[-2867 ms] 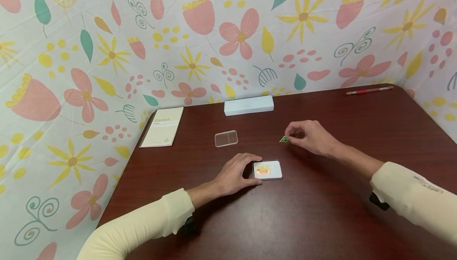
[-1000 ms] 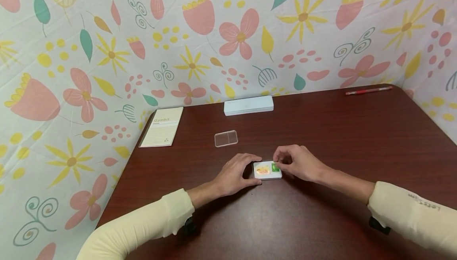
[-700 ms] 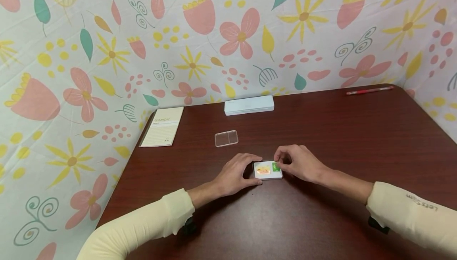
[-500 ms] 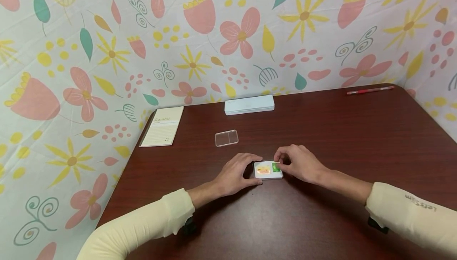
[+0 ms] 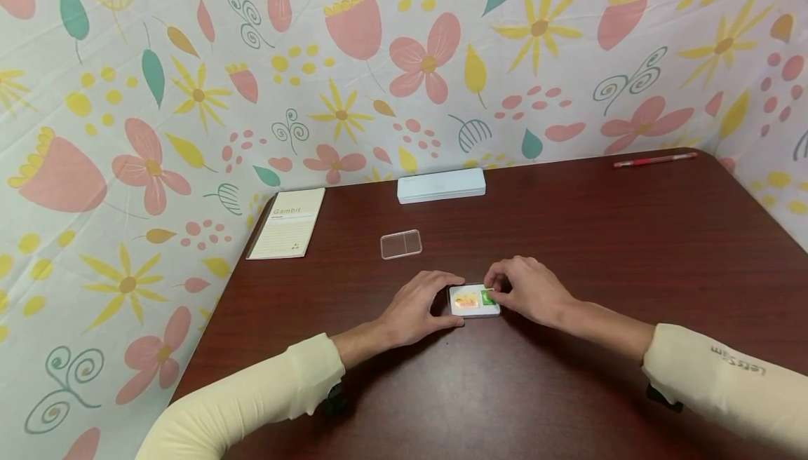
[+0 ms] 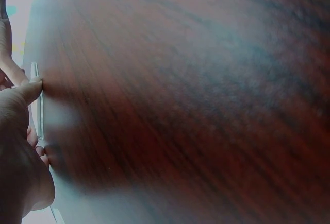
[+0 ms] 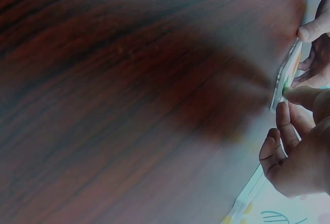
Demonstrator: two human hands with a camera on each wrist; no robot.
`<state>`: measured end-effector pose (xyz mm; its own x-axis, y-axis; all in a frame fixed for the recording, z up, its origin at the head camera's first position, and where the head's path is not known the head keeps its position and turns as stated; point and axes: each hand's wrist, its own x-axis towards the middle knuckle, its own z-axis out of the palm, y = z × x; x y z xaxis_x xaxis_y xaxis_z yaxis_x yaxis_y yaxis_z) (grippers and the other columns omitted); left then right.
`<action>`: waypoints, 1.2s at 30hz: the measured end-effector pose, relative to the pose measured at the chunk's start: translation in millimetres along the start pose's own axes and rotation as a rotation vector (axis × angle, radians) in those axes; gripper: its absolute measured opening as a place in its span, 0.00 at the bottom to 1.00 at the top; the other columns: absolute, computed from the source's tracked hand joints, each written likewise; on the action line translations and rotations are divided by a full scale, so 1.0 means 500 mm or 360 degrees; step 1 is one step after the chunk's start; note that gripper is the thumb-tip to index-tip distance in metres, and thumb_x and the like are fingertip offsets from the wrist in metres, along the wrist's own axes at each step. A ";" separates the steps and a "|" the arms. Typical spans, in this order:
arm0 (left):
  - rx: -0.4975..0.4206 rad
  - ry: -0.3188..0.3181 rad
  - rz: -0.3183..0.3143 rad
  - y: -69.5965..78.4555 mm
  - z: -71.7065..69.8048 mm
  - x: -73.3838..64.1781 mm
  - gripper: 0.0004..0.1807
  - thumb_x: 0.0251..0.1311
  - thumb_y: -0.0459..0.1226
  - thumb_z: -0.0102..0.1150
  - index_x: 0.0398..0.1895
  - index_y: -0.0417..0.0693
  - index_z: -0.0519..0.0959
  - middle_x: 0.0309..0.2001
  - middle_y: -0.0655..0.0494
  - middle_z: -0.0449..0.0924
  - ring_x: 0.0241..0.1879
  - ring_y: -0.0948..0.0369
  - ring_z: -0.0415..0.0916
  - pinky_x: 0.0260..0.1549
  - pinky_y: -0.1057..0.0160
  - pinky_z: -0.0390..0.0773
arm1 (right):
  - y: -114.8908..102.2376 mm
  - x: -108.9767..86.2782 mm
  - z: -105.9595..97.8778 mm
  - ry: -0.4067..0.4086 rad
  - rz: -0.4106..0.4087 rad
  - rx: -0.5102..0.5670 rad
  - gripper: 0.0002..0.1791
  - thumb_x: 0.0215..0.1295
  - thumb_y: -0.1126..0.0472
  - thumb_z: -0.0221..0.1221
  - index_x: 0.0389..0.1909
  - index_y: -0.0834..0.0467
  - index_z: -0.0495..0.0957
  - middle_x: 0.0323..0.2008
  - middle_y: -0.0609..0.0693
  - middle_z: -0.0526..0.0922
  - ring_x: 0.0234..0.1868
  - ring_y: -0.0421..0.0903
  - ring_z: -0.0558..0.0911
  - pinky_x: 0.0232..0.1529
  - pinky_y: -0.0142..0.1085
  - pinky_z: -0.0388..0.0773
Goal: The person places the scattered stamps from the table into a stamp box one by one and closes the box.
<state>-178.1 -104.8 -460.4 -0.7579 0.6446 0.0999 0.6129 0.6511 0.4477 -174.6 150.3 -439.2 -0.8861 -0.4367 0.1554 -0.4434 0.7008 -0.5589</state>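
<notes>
A small flat clear-edged case (image 5: 473, 311) with a white face lies on the dark table. My left hand (image 5: 412, 311) grips its left end, thumb on the near edge and fingers on the far edge. An orange-yellow sticker (image 5: 466, 301) sits on the white face's left part. At the right end, thumb and forefinger of my right hand (image 5: 533, 292) pinch a small green sticker (image 5: 487, 298), its right side hidden by the thumb. In the right wrist view, the right thumb meets the case (image 7: 282, 77) at its green spot. The left wrist view shows the left thumb on the case edge (image 6: 40, 116).
A clear rectangular lid-like plate (image 5: 400, 244) lies behind the case. Farther back are a pale blue box (image 5: 441, 186), a cream "Gambit" notepad (image 5: 287, 225) at left and a red pen (image 5: 655, 160) at right. A flower-patterned cloth (image 5: 379, 60) hangs behind the table.
My right hand has come down and left with the green sticker, from above the table onto the case's right end. It has barely moved in the last second; the left hand stays put.
</notes>
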 end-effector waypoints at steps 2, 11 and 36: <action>0.0004 -0.0002 -0.0001 0.000 0.000 0.000 0.35 0.64 0.50 0.76 0.72 0.53 0.76 0.69 0.58 0.77 0.69 0.57 0.70 0.65 0.51 0.73 | -0.002 -0.001 0.000 0.0004 0.0000 -0.0017 0.06 0.61 0.68 0.75 0.35 0.57 0.88 0.28 0.41 0.82 0.28 0.38 0.76 0.30 0.34 0.73; 0.0014 0.0000 0.0001 0.000 0.000 -0.001 0.36 0.64 0.50 0.76 0.73 0.53 0.75 0.69 0.57 0.76 0.69 0.57 0.71 0.65 0.51 0.74 | -0.005 -0.003 0.002 0.0029 -0.0015 -0.0057 0.06 0.60 0.68 0.76 0.36 0.57 0.89 0.31 0.42 0.83 0.32 0.42 0.80 0.34 0.37 0.77; 0.0014 -0.0009 -0.0004 -0.001 -0.001 0.000 0.36 0.64 0.51 0.76 0.72 0.53 0.76 0.70 0.58 0.76 0.69 0.57 0.71 0.65 0.51 0.74 | -0.005 -0.003 0.001 0.0014 -0.0045 -0.0053 0.07 0.61 0.69 0.74 0.33 0.55 0.88 0.30 0.40 0.82 0.29 0.36 0.77 0.32 0.36 0.76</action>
<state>-178.3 -105.2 -460.2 -0.7581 0.6454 0.0940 0.6132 0.6562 0.4398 -172.1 149.1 -438.3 -0.8744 -0.4514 0.1780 -0.4721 0.7069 -0.5267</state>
